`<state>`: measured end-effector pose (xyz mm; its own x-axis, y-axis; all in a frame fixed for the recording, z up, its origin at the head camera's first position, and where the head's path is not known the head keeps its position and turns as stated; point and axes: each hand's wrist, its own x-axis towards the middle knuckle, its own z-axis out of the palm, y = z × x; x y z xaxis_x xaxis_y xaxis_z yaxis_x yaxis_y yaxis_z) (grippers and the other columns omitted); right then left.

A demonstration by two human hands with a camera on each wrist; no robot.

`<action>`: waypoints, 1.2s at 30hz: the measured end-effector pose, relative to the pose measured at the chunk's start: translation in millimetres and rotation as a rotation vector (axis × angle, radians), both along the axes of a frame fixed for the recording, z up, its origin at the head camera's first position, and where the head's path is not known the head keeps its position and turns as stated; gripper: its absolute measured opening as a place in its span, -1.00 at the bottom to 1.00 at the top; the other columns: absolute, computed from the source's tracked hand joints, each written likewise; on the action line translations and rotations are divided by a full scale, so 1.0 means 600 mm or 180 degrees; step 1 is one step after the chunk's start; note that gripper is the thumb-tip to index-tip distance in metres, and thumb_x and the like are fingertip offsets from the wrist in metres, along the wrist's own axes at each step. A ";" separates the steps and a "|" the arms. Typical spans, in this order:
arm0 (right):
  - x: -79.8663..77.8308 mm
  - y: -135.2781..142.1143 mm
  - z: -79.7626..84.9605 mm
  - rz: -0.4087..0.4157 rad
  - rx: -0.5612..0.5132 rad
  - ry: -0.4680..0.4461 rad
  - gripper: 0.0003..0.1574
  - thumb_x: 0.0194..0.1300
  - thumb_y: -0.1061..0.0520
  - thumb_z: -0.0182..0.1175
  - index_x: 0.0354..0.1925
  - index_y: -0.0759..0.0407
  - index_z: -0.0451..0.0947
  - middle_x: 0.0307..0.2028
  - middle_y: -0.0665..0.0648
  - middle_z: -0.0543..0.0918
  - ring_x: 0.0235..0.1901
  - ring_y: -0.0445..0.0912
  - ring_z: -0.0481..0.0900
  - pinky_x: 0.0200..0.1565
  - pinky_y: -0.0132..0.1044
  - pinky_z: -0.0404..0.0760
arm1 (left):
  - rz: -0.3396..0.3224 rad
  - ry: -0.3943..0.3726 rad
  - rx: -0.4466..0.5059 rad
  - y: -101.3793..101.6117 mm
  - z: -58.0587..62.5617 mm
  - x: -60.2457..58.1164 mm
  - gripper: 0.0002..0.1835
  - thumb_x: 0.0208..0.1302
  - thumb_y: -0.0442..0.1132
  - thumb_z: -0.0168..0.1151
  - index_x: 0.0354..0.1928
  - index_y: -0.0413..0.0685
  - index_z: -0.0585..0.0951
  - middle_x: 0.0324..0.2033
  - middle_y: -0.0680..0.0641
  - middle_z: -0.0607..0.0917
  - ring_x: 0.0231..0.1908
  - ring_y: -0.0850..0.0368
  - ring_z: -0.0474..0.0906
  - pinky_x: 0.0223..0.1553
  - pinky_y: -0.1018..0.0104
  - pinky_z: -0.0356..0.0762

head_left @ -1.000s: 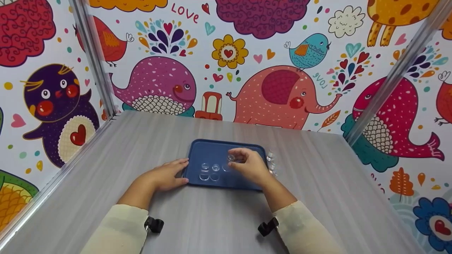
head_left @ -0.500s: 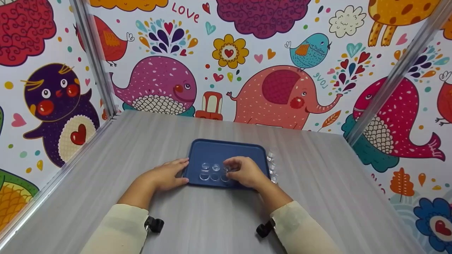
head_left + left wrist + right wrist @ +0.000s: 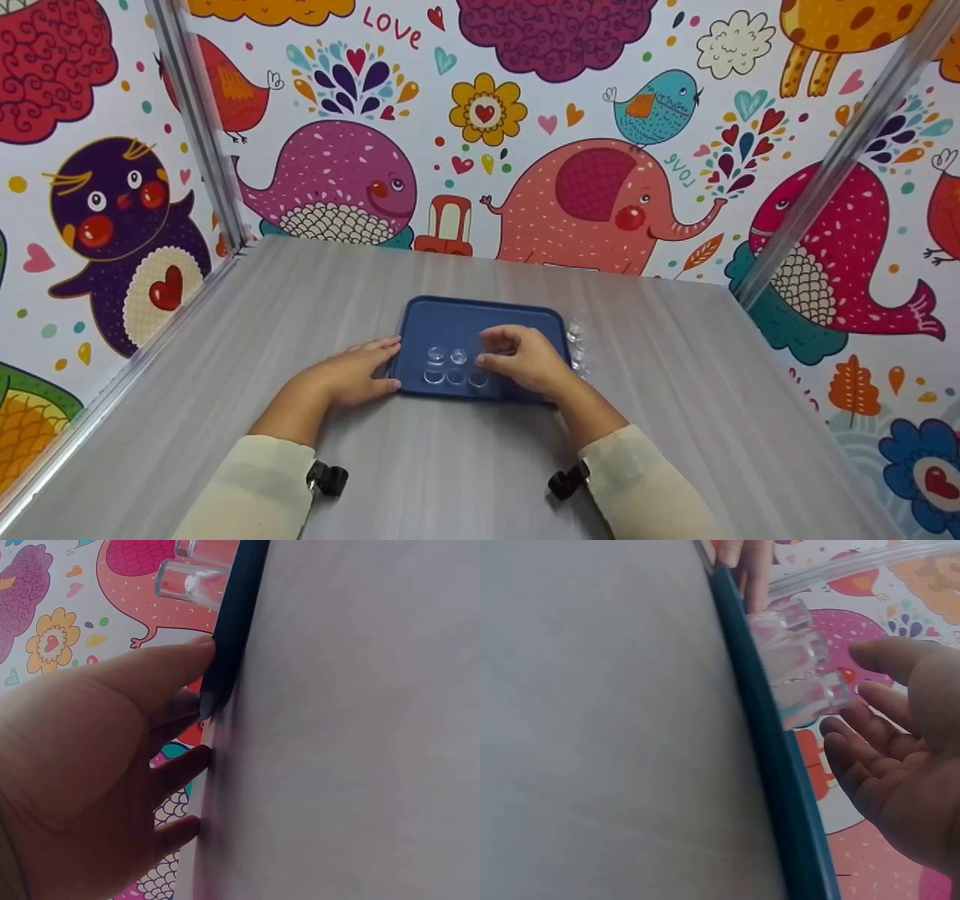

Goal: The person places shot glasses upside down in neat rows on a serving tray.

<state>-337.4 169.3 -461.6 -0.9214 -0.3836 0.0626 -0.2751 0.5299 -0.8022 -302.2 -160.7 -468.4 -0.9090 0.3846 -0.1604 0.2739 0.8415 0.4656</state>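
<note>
A dark blue tray (image 3: 450, 322) lies on the grey table. Two small clear glasses (image 3: 435, 364) stand side by side on its left part, and a third glass (image 3: 478, 379) stands just right of them, its top hidden by my right hand (image 3: 525, 364). That hand hovers over the tray, thumb and fingers apart and holding nothing; the right wrist view shows a gap between the fingertips and the nearest glass (image 3: 814, 697). My left hand (image 3: 360, 375) rests at the tray's left edge. In the left wrist view its thumb touches the tray rim (image 3: 236, 622), fingers spread.
Several more clear glasses or glass pieces (image 3: 576, 341) stand in a row along the tray's right edge, on the table (image 3: 322, 292). Cartoon-printed walls (image 3: 487, 187) with metal posts (image 3: 199, 120) enclose the table behind and at both sides.
My right hand has brought the third glass down and leftward onto the tray beside the other two, let go of it and lifted slightly. The left hand has not moved.
</note>
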 end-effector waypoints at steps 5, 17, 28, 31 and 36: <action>-0.006 0.025 0.020 -0.0234 -0.0232 0.0038 -0.48 0.36 -0.05 0.51 0.23 0.03 0.71 0.18 0.20 0.79 0.14 -0.02 0.76 0.24 -0.03 0.75 | -0.0001 0.0008 -0.0003 -0.001 0.000 0.001 -0.20 0.55 0.06 0.26 0.67 -0.10 0.25 0.71 -0.03 0.18 0.69 -0.28 0.06 0.64 -0.38 0.07; 0.009 0.094 0.048 -0.0596 -0.0448 0.0175 -0.42 0.31 -0.04 0.54 0.26 0.01 0.69 0.18 0.13 0.78 0.18 0.02 0.76 0.24 -0.08 0.76 | -0.0037 0.0056 -0.0044 0.003 -0.002 0.001 -0.19 0.54 0.07 0.27 0.66 -0.10 0.27 0.70 -0.06 0.21 0.67 -0.32 0.11 0.55 -0.55 0.09; 0.040 0.187 0.045 -0.0862 -0.0299 0.0065 -0.35 0.30 -0.14 0.55 0.28 0.00 0.66 0.21 0.19 0.76 0.14 0.04 0.75 0.16 -0.20 0.79 | -0.0017 0.0070 -0.0056 -0.004 -0.003 0.000 -0.19 0.55 0.08 0.26 0.66 -0.11 0.27 0.71 -0.09 0.19 0.67 -0.34 0.10 0.57 -0.52 0.09; 0.046 0.212 0.040 -0.0953 -0.0250 -0.0033 -0.30 0.27 -0.18 0.56 0.29 0.00 0.65 0.25 0.21 0.74 0.18 0.04 0.73 0.20 -0.16 0.77 | -0.0029 0.0076 -0.0036 -0.003 -0.004 0.001 -0.19 0.54 0.07 0.26 0.66 -0.13 0.27 0.70 -0.09 0.20 0.67 -0.35 0.10 0.57 -0.52 0.09; 0.051 0.239 0.033 -0.1129 -0.0176 -0.0115 -0.28 0.30 -0.13 0.54 0.34 0.02 0.60 0.30 0.25 0.69 0.24 0.06 0.69 0.26 -0.14 0.75 | -0.0049 0.0090 -0.0036 0.000 -0.003 0.001 -0.19 0.55 0.07 0.26 0.65 -0.14 0.27 0.70 -0.10 0.21 0.66 -0.36 0.11 0.56 -0.53 0.10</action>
